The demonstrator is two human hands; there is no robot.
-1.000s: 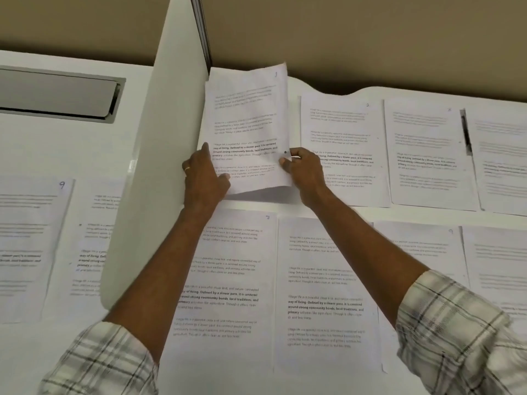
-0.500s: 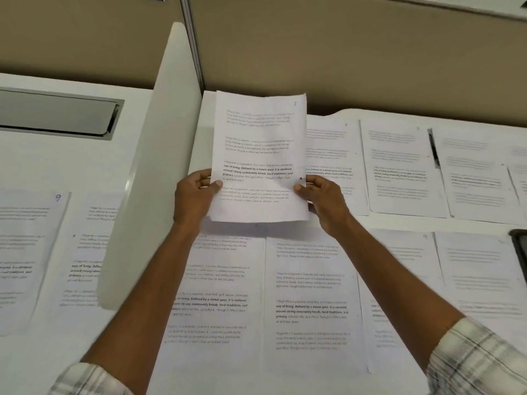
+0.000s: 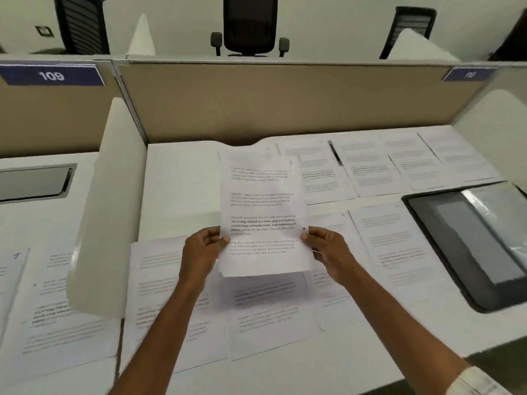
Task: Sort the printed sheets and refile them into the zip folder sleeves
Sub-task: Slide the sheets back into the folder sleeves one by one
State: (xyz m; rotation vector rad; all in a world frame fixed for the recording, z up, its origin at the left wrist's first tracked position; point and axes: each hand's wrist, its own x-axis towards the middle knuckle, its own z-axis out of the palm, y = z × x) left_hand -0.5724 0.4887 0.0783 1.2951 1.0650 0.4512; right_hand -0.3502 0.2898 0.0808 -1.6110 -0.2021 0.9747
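Sheets [image 3: 262, 206]: held above desk [image 3: 176, 178], clear of the laid-out pages.
Left hand [image 3: 201, 252]: pinched on left edge.
Right hand [image 3: 328, 249]: pinched on right edge.
Folder [image 3: 467, 246]: at right, well apart.
Risk: back sheet may be dropped, since the grip is low.

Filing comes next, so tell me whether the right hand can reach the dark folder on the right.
Probably yes, once freed: the right hand pinches the held sheets, but only flat pages lie between it and the dark folder, nothing upright.

An open-plan office: white desks [image 3: 182, 178] split by tan partitions [image 3: 285, 101], numbered signs [image 3: 51, 76], swivel chairs [image 3: 250, 25] at the far side.
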